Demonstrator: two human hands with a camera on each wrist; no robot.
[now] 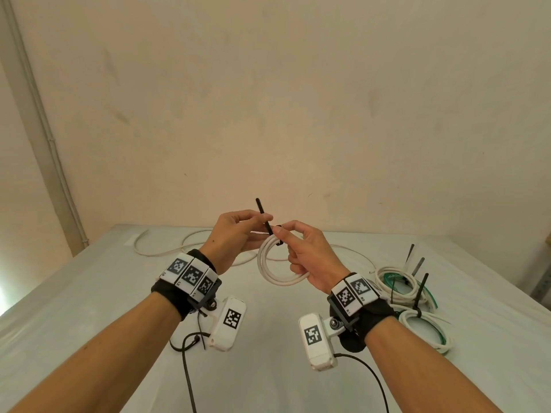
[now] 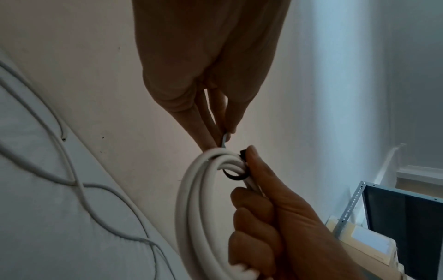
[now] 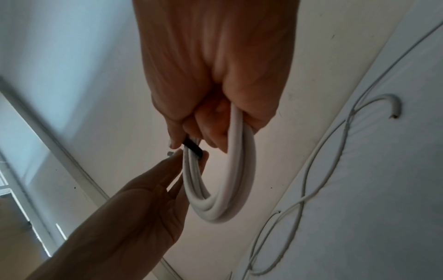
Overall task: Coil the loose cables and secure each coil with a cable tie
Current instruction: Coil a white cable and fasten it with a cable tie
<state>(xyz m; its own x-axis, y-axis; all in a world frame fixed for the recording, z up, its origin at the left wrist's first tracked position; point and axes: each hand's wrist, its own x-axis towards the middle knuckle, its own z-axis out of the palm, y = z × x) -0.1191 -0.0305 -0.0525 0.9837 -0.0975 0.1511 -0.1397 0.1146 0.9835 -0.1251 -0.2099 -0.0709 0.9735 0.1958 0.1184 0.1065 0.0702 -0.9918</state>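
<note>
A white cable coil [image 1: 275, 265] hangs in the air above the table, held in my right hand [image 1: 301, 251], whose fingers curl round its strands [image 3: 242, 144]. A black cable tie [image 1: 264, 214] is looped round the top of the coil [image 2: 236, 175]. My right thumb presses on the tie's head [image 2: 243, 152]. My left hand [image 1: 238, 234] pinches the tie's free tail between thumb and fingertips [image 2: 225, 140], and the tail sticks up past them. The tie's loop [image 3: 193, 148] sits close on the strands.
Loose white cable [image 1: 167, 248] trails across the far side of the grey table [image 1: 89, 293]. At the right lie tied coils [image 1: 399, 286] of white and green cable with black tie tails sticking up. A wall stands close behind the table.
</note>
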